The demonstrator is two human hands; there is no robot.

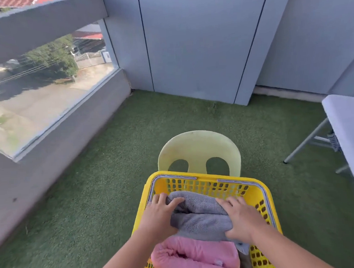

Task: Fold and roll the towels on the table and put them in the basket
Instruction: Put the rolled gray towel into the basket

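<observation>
A left hand and right hand clasp the ends of a plush grey towel, loosely rolled, in a yellow perforated basket beside a rolled pink towel.

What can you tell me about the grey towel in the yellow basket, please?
The grey towel looks like soft, fluffy terry cloth, rolled into a thick bundle. It lies crosswise in the far half of the yellow basket, beyond a pink towel. The left hand holds its left end; the right hand grips its right end. One corner hangs loose below the right hand.
</observation>
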